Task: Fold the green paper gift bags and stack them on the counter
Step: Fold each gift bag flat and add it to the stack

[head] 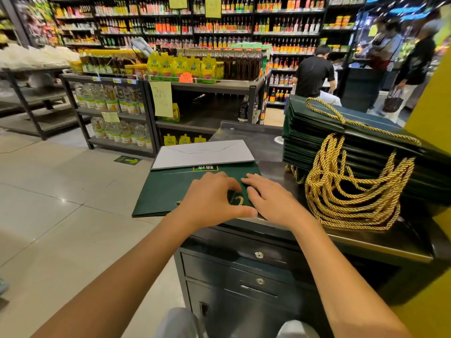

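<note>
A dark green paper gift bag (166,189) lies flat on the left end of the dark counter (263,140), its white bottom flap (202,154) folded up at the far side. My left hand (210,201) and my right hand (271,201) press flat on the bag's near part, side by side, fingers spread. A bit of gold rope handle (238,200) shows between them. To the right stands a tall stack of folded green bags (341,142), their gold rope handles (351,189) hanging in a bunch toward me.
The counter has locked drawers (244,259) below its front edge. The flat bag overhangs the counter's left edge above a tiled floor (61,203). Store shelves (117,106) with bottles stand beyond. A person in black (312,74) and other shoppers are at the back right.
</note>
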The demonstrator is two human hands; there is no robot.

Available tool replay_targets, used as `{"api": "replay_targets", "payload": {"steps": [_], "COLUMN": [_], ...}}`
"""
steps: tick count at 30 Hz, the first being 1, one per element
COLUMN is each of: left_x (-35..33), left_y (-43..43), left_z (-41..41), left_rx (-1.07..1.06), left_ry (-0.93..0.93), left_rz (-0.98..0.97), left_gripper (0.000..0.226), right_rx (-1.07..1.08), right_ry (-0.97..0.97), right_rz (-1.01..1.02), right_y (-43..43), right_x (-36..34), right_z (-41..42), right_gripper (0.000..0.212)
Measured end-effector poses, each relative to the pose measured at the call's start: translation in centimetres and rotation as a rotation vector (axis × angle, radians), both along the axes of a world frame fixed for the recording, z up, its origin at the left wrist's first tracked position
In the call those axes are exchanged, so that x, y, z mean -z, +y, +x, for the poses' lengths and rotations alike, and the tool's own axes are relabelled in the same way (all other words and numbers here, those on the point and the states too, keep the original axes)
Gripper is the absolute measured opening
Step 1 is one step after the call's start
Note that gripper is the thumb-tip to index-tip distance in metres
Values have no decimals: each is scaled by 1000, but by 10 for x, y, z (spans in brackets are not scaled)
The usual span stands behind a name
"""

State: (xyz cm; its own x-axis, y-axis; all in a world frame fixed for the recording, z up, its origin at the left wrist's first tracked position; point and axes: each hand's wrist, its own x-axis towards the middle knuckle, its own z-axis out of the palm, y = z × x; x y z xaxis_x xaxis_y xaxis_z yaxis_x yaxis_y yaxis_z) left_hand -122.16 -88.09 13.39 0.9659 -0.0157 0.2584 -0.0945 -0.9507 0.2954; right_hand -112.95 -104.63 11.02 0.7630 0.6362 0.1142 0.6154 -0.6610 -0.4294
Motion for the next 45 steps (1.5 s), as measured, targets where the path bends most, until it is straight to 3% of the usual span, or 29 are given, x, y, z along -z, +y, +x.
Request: {"api": "replay_targets", "payload": {"steps": [4, 8, 13, 23, 28, 34, 36, 40, 45], "left_x": [-3, -8, -7, -19, -37, -34, -36, -32, -15], "left_y": [0, 13, 8, 20, 28, 41, 53, 81, 113], "left_z": [2, 5, 6, 3, 1, -4, -11, -30, -56], "left_rx": [32, 53, 37, 107, 80, 41, 15, -68, -12], "left_ry": [13, 59, 20, 7, -23, 54, 72, 45, 192], "left_rz": [28, -130, -92, -544, -873, -765, -718, -500, -281], "left_gripper": [33, 13, 10, 9, 11, 11, 21, 22, 30], "right_rx": [-4, -2, -7, 10, 9, 8, 6, 5, 4], "right_ry": [2, -8, -11, -16, -4, -13, -11, -10, 1], "right_rz": [15, 28, 35, 49, 53, 36, 39, 49, 64], "right_y": [-1, -1, 0, 0, -1, -1, -2, -2, -2], "right_x": [0, 2, 3, 3, 3, 1, 2, 2, 3], "right_z": [0, 2, 5, 3, 2, 1, 1, 1, 3], "right_gripper": [45, 45, 44, 44, 44, 44, 44, 44, 44]}}
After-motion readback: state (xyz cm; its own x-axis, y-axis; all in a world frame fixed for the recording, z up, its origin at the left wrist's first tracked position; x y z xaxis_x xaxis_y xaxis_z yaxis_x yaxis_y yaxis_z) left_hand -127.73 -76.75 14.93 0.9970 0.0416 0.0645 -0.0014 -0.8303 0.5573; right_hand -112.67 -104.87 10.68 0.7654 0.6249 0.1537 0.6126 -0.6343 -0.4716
